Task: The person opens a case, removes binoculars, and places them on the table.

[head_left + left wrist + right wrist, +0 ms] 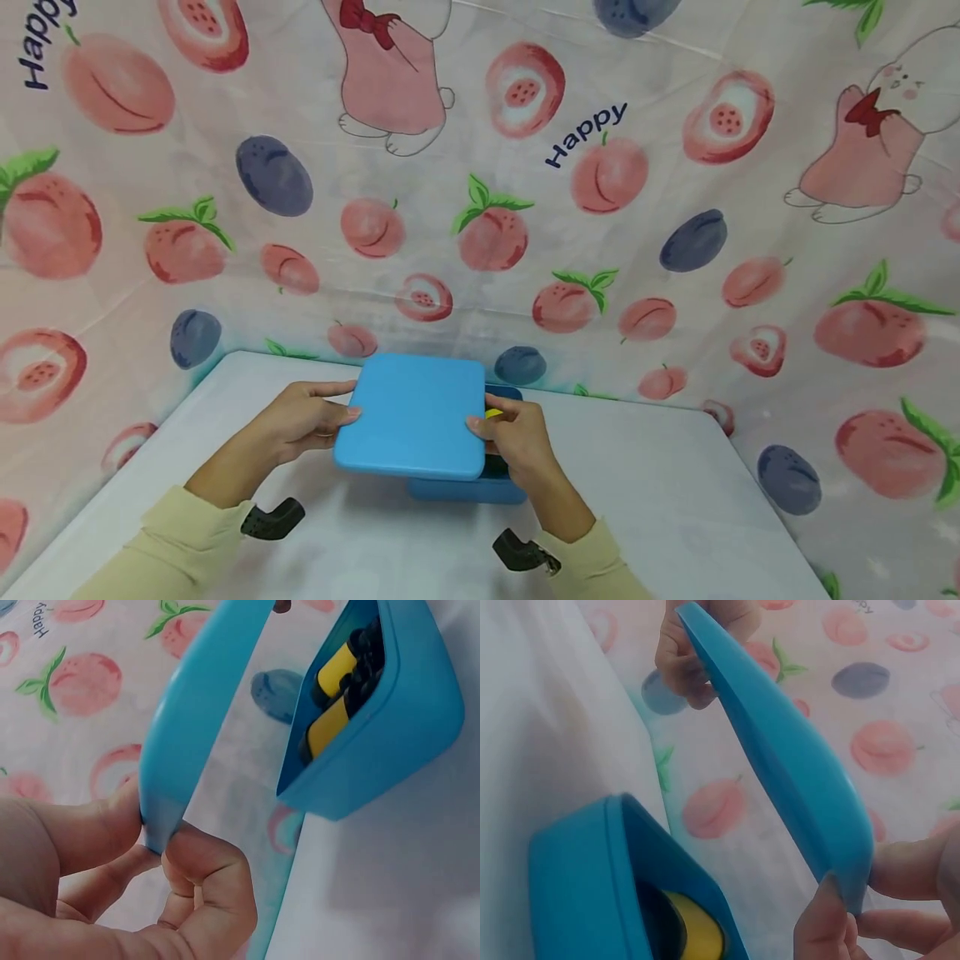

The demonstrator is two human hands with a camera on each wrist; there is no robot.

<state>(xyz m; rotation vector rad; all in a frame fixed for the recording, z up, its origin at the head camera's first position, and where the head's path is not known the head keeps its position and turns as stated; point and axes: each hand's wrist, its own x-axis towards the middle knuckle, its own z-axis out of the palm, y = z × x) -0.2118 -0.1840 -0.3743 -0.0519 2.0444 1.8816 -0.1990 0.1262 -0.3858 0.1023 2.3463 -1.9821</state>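
A flat light-blue lid [416, 417] with rounded corners is held up in the head view. My left hand [306, 421] pinches its left edge between thumb and fingers. At the right edge, my right hand [525, 437] grips it the same way. Below and apart from the lid stands a blue box [467, 492], uncovered and partly hidden by it in the head view. Inside the box [420, 697], the left wrist view shows a black-and-yellow object [330, 731] with rounded parts; its kind is unclear. The right wrist view shows only one yellow part [699, 930].
The box stands on a white table [645, 492]. Behind the table's far edge hangs a cloth [465, 108] printed with peaches, blue fruit and rabbits. Black wrist devices [273, 519] sit by both sleeves.
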